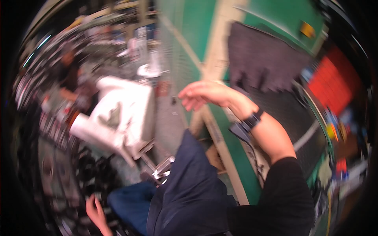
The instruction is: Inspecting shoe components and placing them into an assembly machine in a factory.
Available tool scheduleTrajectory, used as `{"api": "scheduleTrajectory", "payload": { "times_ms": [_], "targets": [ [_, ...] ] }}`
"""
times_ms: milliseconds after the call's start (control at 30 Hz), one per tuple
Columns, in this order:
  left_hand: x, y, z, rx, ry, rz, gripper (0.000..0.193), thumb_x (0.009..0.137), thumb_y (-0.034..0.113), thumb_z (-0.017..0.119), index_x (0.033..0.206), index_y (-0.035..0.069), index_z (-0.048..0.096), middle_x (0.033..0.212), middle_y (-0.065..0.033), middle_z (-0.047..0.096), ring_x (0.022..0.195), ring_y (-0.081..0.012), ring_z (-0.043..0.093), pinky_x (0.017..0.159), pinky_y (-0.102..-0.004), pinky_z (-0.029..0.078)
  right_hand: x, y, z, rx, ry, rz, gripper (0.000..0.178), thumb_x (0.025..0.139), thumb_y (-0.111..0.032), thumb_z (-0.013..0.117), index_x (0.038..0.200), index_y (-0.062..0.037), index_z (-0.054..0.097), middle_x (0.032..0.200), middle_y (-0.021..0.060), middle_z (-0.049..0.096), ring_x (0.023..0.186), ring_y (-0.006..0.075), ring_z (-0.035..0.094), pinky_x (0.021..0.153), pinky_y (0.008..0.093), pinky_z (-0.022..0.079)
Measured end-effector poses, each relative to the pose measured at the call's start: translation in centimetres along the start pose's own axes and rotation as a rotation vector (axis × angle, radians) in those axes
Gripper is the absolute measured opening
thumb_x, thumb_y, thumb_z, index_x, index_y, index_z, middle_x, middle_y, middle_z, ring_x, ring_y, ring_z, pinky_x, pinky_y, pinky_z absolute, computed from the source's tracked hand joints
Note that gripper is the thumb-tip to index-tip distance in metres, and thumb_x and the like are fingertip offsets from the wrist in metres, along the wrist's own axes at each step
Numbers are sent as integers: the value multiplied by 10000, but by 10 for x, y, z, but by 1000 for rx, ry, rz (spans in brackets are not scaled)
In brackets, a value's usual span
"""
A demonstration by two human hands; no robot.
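Observation:
My right hand (206,93) hovers in front of me at the wooden edge of the green workbench (232,157), its fingers loosely stretched and nothing in them. A black watch (250,122) is strapped round that wrist. My left hand (95,212) hangs low at the lower left, beside my blue-trousered leg; its fingers look apart and empty, though blurred. A dark grey cloth with a ragged edge (265,57) lies over the bench beyond my right hand. To the left stands a bulky white upholstered piece, like an armchair (138,102), with a small grey-green item (114,117) on it.
A person (70,72) is at the far left beyond the white piece. Shelves with blurred stock line the back left. A metal-framed stand (162,167) is near my feet. At the right are a red bin or panel (334,82), a yellow object (307,30) and mixed tools.

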State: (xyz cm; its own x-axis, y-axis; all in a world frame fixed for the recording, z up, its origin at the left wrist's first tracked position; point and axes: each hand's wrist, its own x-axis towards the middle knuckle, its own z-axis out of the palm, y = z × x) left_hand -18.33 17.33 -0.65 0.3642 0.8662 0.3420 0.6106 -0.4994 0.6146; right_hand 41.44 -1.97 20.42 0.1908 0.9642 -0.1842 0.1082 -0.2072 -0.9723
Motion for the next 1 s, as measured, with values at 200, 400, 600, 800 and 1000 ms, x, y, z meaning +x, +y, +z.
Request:
{"api": "scheduleTrajectory", "payload": {
  "times_ms": [200, 400, 600, 800, 1000],
  "targets": [
    [10, 127, 64, 218, -153, 262, 252, 953, 255, 648, 942, 19, 736, 877, -153, 692, 777, -331, 654, 730, -401, 526, -171, 50, -174, 16, 1008, -21, 266, 943, -250, 614, 1108, -57, 695, 1001, 74, 719, 902, 170, 707, 754, 300, 570],
    [21, 58, 113, 153, -120, 193, 133, 932, 98, 610, 949, -16, 675, 884, -178, 626, 818, -343, 627, 744, -402, 505, -325, 152, -350, -130, 1643, 2, 331, 934, -304, 622, 1180, -91, 683, 1098, 87, 702, 990, 203, 663, 828, 357, 524],
    [31, 120, 110, 173, 41, 113, 95, 854, 123, 650, 805, 49, 681, 761, -134, 572, 750, -338, 611, 664, -414, 486, -333, 231, -400, -23, 1282, -298, 594, 972, -297, 543, 1480, -14, 423, 1432, 146, 530, 1286, 266, 515, 1103, 398, 377],
    [39, 105, 127, 122, 23, 100, 152, 802, 201, 647, 782, 61, 703, 749, -114, 583, 763, -321, 620, 678, -434, 498, -388, 227, -454, -231, 1574, -221, 672, 944, -383, 547, 1500, -33, 407, 1420, 152, 521, 1277, 269, 499, 1060, 369, 384],
    [25, 138, 112, 229, 21, 81, 145, 797, 197, 651, 775, 67, 714, 742, -107, 593, 768, -316, 629, 667, -440, 495, -340, 244, -455, -43, 1554, 180, 502, 884, -299, 610, 1293, -10, 580, 1016, 119, 673, 908, 251, 633, 821, 366, 473]
  ]
}}
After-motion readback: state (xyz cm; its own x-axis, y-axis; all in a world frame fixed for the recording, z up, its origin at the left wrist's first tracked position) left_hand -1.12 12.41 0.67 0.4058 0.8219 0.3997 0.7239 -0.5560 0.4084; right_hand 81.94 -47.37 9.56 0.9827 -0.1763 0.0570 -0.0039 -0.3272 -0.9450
